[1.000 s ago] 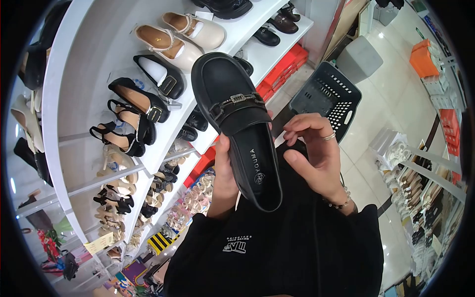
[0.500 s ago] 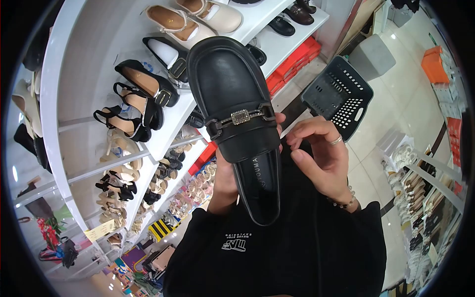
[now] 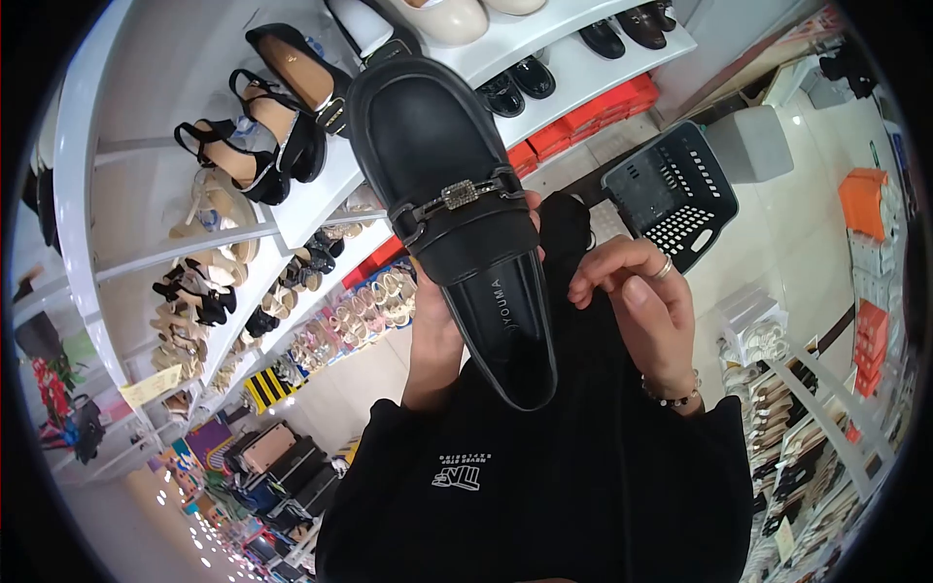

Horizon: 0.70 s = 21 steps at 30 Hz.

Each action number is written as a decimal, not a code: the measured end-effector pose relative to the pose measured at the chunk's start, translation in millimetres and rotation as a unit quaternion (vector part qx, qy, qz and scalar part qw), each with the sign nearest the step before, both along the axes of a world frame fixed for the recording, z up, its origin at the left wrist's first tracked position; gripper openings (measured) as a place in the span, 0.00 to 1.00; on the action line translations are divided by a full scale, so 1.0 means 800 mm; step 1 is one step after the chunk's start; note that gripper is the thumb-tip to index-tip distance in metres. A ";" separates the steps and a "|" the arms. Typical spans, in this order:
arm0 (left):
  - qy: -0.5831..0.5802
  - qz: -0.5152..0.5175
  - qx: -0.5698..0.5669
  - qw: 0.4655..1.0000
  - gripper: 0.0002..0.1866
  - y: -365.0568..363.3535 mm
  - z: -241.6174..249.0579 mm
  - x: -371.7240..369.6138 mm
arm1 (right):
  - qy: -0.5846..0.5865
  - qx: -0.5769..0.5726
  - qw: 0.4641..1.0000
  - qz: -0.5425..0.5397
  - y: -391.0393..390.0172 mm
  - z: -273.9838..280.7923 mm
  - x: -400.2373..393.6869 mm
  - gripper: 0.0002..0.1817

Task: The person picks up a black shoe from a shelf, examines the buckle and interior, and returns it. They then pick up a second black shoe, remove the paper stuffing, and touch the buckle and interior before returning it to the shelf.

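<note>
A black backless loafer [image 3: 476, 233] with a jewelled strap buckle and lettering on its insole is held up before my chest, toe toward the shelves. My left hand [image 3: 434, 325] grips it from beneath; the fingertips show at its right edge and the palm is mostly hidden. Beside the heel end, my right hand [image 3: 646, 311] hovers apart from the shoe. Its fingers are loosely bent, the thumb stands off from them, and nothing is in it. A ring and a beaded bracelet are on that hand and wrist.
White shelves [image 3: 321, 199] at the left carry black heels [image 3: 301, 73], beige shoes [image 3: 442, 19] and sandals. Red shoeboxes [image 3: 593, 112] lie under the upper right shelf. A dark grey basket [image 3: 714, 199] and a grey stool [image 3: 758, 144] stand on the tiled floor. More racked shoes [image 3: 777, 413] line the right.
The view has shifted, so the shelves sit higher and farther left. The loafer has moved slightly up, still in my left hand. My right hand's thumb and fingers have turned a little.
</note>
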<state>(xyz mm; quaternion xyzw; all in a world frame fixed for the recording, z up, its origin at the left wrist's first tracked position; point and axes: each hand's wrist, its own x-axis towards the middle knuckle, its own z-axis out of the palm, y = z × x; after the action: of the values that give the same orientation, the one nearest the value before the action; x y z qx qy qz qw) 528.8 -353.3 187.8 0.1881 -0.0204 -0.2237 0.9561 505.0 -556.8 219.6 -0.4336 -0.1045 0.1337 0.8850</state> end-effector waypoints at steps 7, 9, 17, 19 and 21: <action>-0.098 0.080 0.025 0.992 0.32 -0.010 0.021 -0.001 | -0.103 -0.070 0.992 -0.035 -0.015 0.001 -0.002 0.20; -0.099 0.106 0.038 0.989 0.31 -0.012 0.027 -0.008 | -0.183 -0.152 0.968 -0.083 -0.025 0.006 -0.006 0.22; -0.173 0.102 0.071 0.977 0.29 -0.025 0.052 -0.021 | -0.352 -0.329 0.855 -0.191 -0.049 0.024 -0.032 0.18; -0.177 0.062 0.071 0.980 0.29 -0.033 0.053 -0.026 | -0.347 -0.332 0.853 -0.205 -0.048 0.021 -0.037 0.18; -0.170 0.032 0.073 0.982 0.29 -0.034 0.051 -0.032 | -0.339 -0.333 0.855 -0.207 -0.047 0.018 -0.045 0.18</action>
<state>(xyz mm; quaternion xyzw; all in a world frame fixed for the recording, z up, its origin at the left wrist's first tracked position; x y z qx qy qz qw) 503.6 -380.6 229.0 0.2933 -0.1606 -0.1587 0.9290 468.7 -594.8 234.3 -0.7323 -0.2546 -0.1811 0.6051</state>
